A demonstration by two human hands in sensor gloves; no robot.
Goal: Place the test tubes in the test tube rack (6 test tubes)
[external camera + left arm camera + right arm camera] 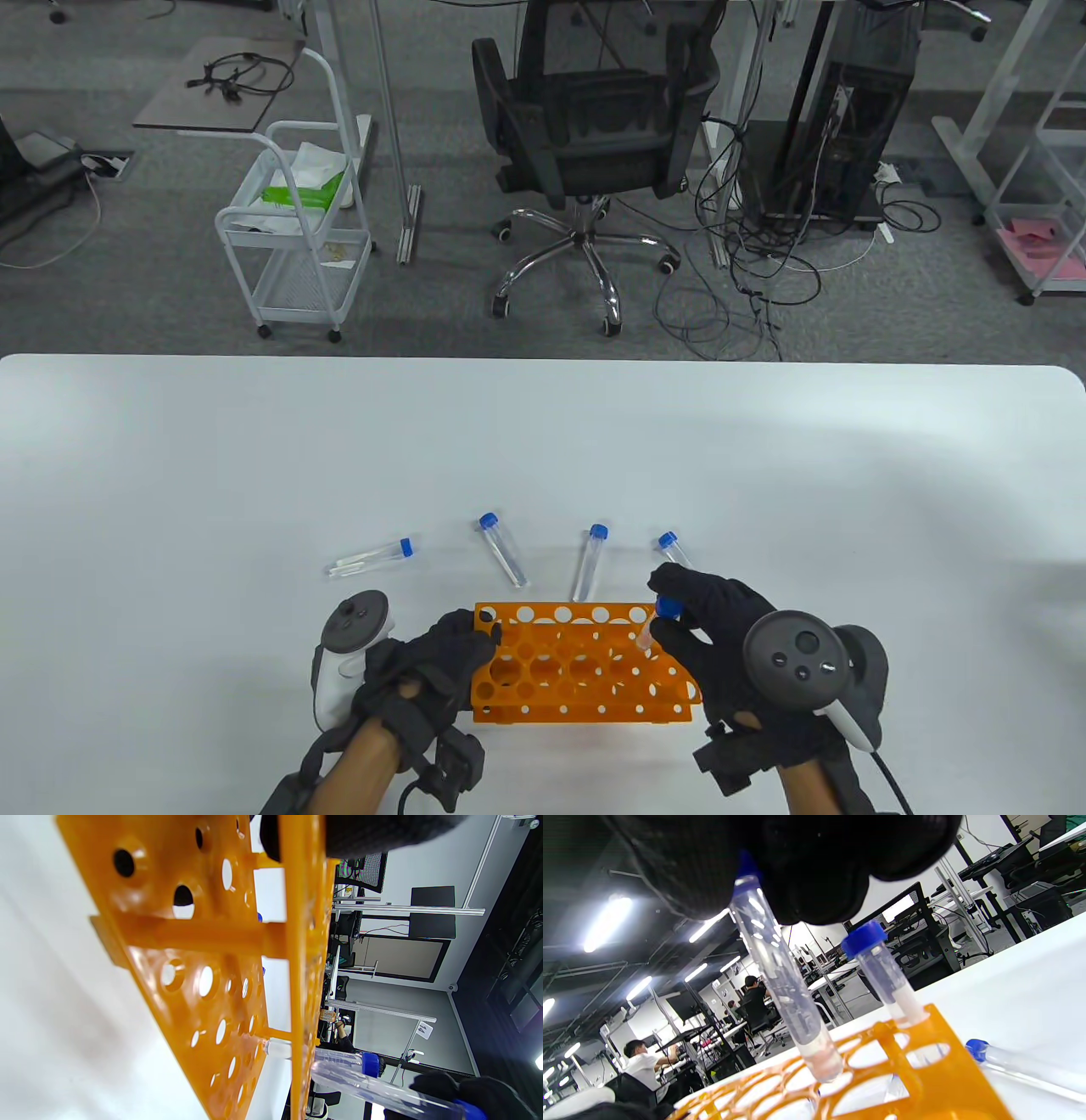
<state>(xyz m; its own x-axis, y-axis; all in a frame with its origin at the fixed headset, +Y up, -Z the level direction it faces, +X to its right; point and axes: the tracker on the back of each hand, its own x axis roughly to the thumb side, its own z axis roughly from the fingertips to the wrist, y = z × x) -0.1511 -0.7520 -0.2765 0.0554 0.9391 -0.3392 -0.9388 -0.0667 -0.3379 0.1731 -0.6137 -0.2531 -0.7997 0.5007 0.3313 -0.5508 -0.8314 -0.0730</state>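
An orange test tube rack lies near the table's front edge. My left hand grips its left end. My right hand pinches a blue-capped test tube by its cap end and holds it tilted. In the right wrist view that held tube has its tip at a top hole of the rack, next to a tube standing in the corner hole. The standing tube also shows in the left wrist view; in the table view my right hand hides it.
Several blue-capped tubes lie on the white table beyond the rack: one at the left, two in the middle, one by my right fingers. An office chair and a white cart stand past the table's far edge.
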